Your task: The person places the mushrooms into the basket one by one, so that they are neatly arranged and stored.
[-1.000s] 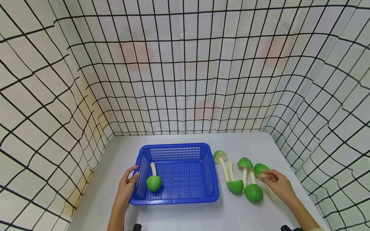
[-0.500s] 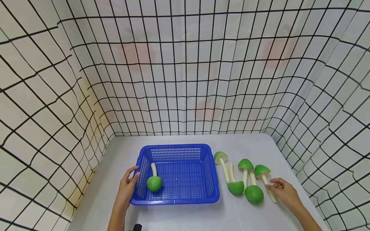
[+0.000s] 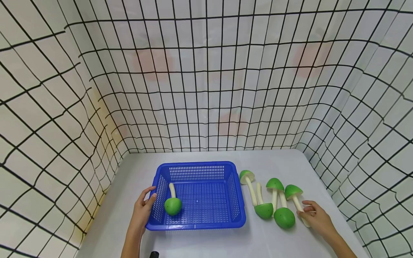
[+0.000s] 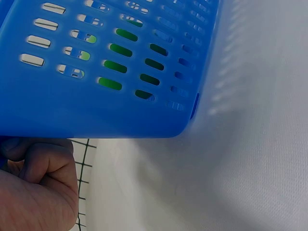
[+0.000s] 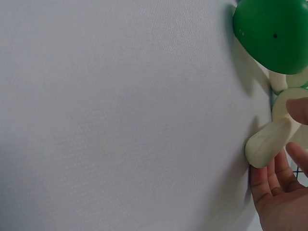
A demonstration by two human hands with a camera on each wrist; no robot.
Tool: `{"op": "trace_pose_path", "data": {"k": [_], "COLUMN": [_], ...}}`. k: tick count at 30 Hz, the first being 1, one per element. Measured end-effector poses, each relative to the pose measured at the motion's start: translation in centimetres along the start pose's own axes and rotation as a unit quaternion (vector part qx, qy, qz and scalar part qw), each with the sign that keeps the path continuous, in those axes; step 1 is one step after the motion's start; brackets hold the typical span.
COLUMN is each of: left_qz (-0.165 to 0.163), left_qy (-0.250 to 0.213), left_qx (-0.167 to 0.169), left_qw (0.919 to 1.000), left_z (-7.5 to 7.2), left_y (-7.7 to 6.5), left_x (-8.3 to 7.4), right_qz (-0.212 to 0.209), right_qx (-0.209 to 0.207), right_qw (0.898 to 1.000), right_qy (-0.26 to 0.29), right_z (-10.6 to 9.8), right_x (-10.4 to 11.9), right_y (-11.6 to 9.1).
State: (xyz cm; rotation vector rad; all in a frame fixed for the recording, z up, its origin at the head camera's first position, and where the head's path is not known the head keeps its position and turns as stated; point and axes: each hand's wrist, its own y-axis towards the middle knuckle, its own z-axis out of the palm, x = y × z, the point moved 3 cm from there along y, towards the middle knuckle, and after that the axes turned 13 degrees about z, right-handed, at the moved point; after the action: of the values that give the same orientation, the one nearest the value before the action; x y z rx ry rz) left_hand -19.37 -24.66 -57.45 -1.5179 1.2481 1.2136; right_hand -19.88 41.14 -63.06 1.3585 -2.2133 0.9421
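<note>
My left hand (image 3: 142, 209) grips the left rim of a blue plastic basket (image 3: 195, 226), its curled fingers (image 4: 50, 166) showing under the rim in the left wrist view. Inside the basket, on the left, lies a toy mushroom with a green cap (image 3: 172, 206) and a pale stem. At the right, my right hand (image 3: 319, 219) pinches the stem of the rightmost green-capped mushroom (image 3: 293, 190), which lies on the table with its cap pointing away. In the right wrist view, thumb and fingers stand on either side of that pale stem (image 5: 267, 144).
Several more green-capped mushrooms lie between basket and right hand, among them one with its cap toward me (image 3: 284, 218) and one by the basket's far right corner (image 3: 247, 176). A black grid net over white cloth (image 3: 206, 89) surrounds the white table (image 3: 206, 245).
My right hand has moved from the rightmost mushroom's cap down along its stem, toward me. The left hand stays on the basket's rim.
</note>
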Motion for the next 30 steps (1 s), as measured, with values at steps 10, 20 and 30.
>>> {"op": "trace_pose_path", "data": {"k": [10,20,30], "left_qz": [-0.002,-0.001,0.005], "left_qy": [0.000,0.005,0.009], "left_qx": [-0.004,-0.004,-0.002], "left_qw": [1.0000,1.0000,0.9999], "left_z": [0.03,0.02,0.01], "left_y": [0.02,0.02,-0.13], "left_x": [0.03,0.08,0.05], "right_qz": [-0.041,-0.047,-0.034], "right_qx": [-0.003,0.009,0.011], "right_qw": [0.999,0.999,0.999], "right_qy": [-0.019,-0.025,-0.024], "right_z": [0.23,0.03,-0.07], "right_x": [-0.11,0.46,0.46], "right_y": [0.05,-0.35,-0.26]}}
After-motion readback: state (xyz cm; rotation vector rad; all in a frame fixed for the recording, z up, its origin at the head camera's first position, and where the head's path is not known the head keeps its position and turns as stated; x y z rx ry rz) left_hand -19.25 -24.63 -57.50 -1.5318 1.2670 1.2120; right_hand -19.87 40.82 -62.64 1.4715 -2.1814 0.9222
